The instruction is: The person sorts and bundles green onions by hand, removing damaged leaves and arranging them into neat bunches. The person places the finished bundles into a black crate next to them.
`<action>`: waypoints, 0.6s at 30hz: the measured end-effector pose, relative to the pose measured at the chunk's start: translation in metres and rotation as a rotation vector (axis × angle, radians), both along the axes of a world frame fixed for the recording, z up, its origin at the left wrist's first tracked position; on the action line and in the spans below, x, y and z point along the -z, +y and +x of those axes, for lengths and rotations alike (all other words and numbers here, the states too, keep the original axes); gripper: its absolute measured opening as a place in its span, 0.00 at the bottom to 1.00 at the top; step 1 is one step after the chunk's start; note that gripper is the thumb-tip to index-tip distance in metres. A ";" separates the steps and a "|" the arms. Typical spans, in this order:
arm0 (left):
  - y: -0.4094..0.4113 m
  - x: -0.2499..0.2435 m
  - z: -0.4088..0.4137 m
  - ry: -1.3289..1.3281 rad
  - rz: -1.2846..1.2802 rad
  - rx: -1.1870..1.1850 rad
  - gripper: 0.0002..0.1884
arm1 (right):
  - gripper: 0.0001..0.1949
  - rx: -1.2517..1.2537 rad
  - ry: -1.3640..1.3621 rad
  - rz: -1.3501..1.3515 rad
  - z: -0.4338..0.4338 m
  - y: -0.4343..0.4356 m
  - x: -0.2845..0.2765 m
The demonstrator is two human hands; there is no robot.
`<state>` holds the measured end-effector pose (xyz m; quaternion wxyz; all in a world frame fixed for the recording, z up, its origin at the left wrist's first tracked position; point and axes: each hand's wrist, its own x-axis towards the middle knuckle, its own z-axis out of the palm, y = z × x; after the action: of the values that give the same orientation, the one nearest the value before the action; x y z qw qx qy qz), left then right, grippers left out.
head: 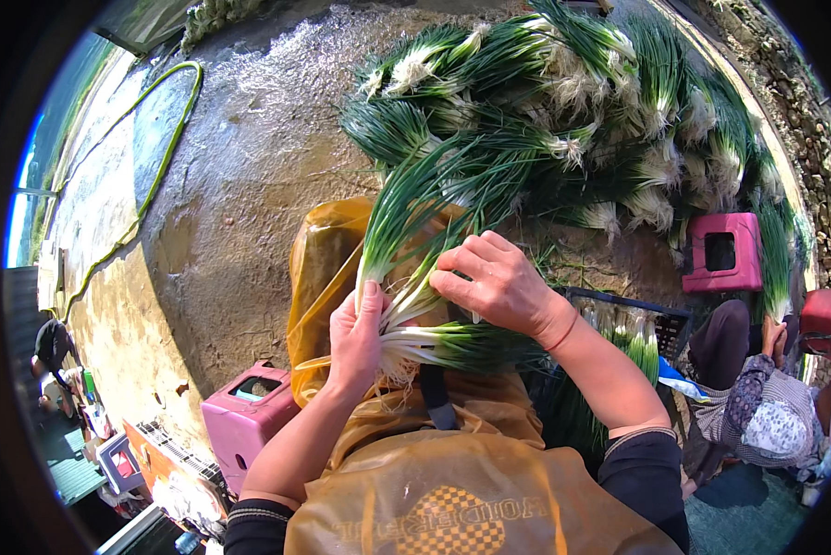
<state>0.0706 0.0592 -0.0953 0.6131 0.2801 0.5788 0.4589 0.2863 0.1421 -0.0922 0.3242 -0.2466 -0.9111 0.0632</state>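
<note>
My left hand (pixel 360 336) is closed around the white stems of a bunch of green onions (pixel 394 222), its thumb pressed on top and the green leaves fanning up and away. At the right of that bunch, my right hand (pixel 481 277) has its fingers bent at the pale stalks; the fingertips are partly hidden, and whether they pinch a leaf is unclear. More green onions (pixel 450 343) lie sideways over my lap, white ends and roots beside my left hand. A translucent orange-brown apron (pixel 450 485) covers my lap and legs.
A large heap of green onions (pixel 568 90) lies ahead on wet concrete. A pink stool (pixel 748 257) is at right, a mauve stool (pixel 249 423) at left. A black crate (pixel 675 326) holds onions at my right. Beyond it sits a person (pixel 762 409) holding onions. A green hose (pixel 158 173) curves at left.
</note>
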 end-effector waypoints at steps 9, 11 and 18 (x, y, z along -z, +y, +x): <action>0.002 0.002 -0.005 0.008 0.006 0.010 0.20 | 0.10 0.491 0.122 -0.170 0.042 0.005 0.014; 0.001 0.005 -0.005 0.057 0.004 0.029 0.20 | 0.11 0.458 0.211 -0.288 0.026 0.000 -0.019; 0.006 0.018 -0.012 0.026 0.073 0.059 0.21 | 0.15 -0.002 -0.071 -0.633 -0.040 0.001 -0.003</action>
<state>0.0581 0.0647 -0.1134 0.6080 0.3253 0.5611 0.4579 0.2461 0.1429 -0.0892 0.1992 -0.3362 -0.8573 0.3350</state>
